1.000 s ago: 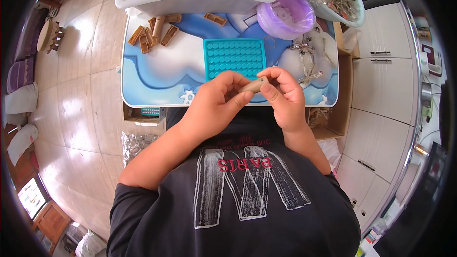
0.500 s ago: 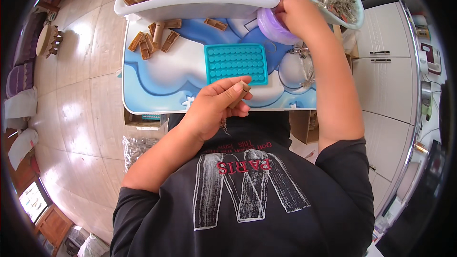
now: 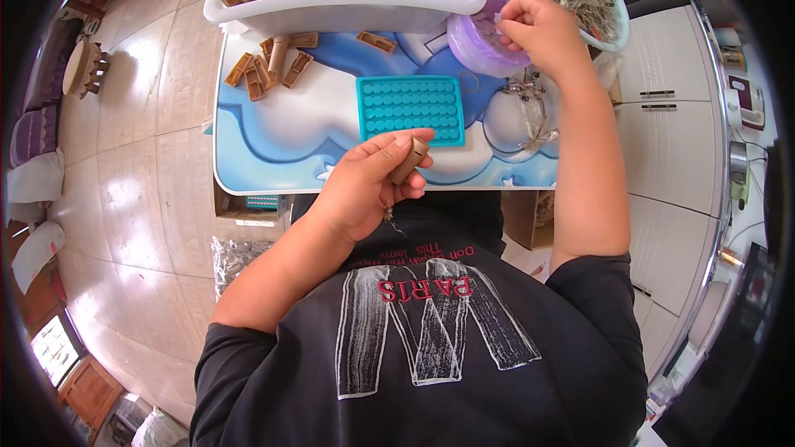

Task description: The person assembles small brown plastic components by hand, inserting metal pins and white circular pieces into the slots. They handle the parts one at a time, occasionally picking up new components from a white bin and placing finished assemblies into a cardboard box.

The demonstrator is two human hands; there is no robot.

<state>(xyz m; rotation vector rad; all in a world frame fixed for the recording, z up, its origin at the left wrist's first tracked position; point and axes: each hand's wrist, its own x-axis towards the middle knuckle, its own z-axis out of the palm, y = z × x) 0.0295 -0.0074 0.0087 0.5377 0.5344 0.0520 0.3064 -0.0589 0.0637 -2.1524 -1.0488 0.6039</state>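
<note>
My right hand has risen from inside the purple bowl at the far right corner of the blue-and-white table, pinching a small pale piece; my left hand still grips the brown tube above its near edge; tiled floor left, cabinets right

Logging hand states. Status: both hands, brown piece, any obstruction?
Left hand: grip closed on brown piece. Right hand: at purple bowl, grip contents unclear. Nothing visibly blocking either hand.
</note>
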